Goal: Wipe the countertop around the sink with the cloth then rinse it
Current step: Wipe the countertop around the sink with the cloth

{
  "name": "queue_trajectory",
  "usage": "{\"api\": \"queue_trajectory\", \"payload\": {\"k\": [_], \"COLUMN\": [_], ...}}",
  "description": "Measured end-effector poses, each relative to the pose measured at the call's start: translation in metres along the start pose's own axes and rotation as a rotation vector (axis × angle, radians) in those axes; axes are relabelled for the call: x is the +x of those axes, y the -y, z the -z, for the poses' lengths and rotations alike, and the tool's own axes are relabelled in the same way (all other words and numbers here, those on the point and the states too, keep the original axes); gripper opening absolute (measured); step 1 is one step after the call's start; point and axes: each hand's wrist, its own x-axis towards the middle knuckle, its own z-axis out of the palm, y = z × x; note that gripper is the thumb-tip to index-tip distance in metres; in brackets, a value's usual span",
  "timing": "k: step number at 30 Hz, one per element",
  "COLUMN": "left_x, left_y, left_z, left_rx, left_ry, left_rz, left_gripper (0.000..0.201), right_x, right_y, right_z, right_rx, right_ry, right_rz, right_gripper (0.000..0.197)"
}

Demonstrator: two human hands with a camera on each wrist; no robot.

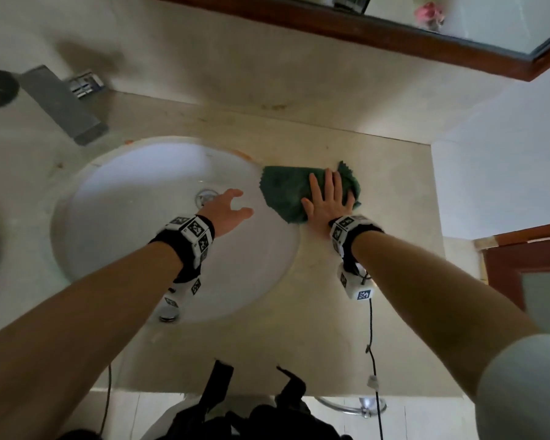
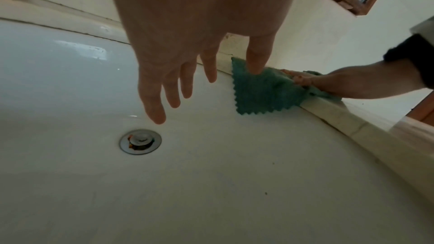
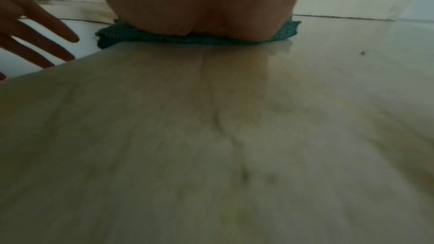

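Observation:
A green cloth [image 1: 283,192] lies on the beige countertop [image 1: 346,312] just right of the white sink [image 1: 124,236], one zigzag corner [image 2: 258,96] hanging over the basin rim. My right hand [image 1: 327,198] presses flat on the cloth with straight fingers; in the right wrist view the palm [image 3: 202,1] covers most of the cloth [image 3: 117,34]. My left hand [image 1: 227,209] hovers over the basin near the drain [image 2: 140,141], fingers [image 2: 153,107] spread and holding nothing.
A metal faucet [image 1: 61,104] juts over the sink at the back left. A wood-framed mirror [image 1: 362,30] hangs on the wall behind. A white wall bounds the counter on the right, above a wooden door [image 1: 527,265]. A towel ring [image 1: 356,406] hangs below the counter's front edge.

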Motion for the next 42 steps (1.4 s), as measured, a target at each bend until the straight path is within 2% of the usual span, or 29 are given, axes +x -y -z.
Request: {"api": "queue_trajectory", "payload": {"k": [7, 14, 21, 26, 32, 39, 42], "left_x": [-0.011, -0.041, -0.072, -0.075, -0.057, -0.011, 0.009], "left_y": [-0.002, 0.012, 0.034, 0.044, 0.038, 0.008, -0.003], "left_z": [-0.002, -0.006, -0.006, -0.002, 0.001, 0.020, 0.028], "left_rx": [0.018, 0.035, 0.104, 0.139, 0.140, 0.163, 0.188], "left_ry": [-0.005, 0.008, 0.053, 0.070, 0.050, -0.054, -0.057], "left_rz": [-0.023, -0.117, -0.187, -0.183, -0.155, -0.046, -0.004], "left_gripper": [0.059, 0.060, 0.061, 0.063, 0.062, 0.054, 0.053], "right_x": [-0.008, -0.089, -0.172, -0.202, -0.175, -0.096, -0.057], "right_y": [0.002, 0.011, 0.046, 0.071, 0.053, 0.020, 0.015], "right_z": [-0.004, -0.041, -0.078, -0.090, -0.078, -0.045, -0.025], "right_rx": [0.019, 0.050, 0.065, 0.074, 0.062, 0.054, 0.024], "right_ry": [-0.034, -0.006, 0.005, 0.046, 0.058, 0.044, 0.044], "right_rz": [-0.021, -0.091, -0.155, -0.147, -0.129, -0.117, -0.078], "right_gripper": [0.063, 0.064, 0.065, 0.066, 0.065, 0.064, 0.064]}}
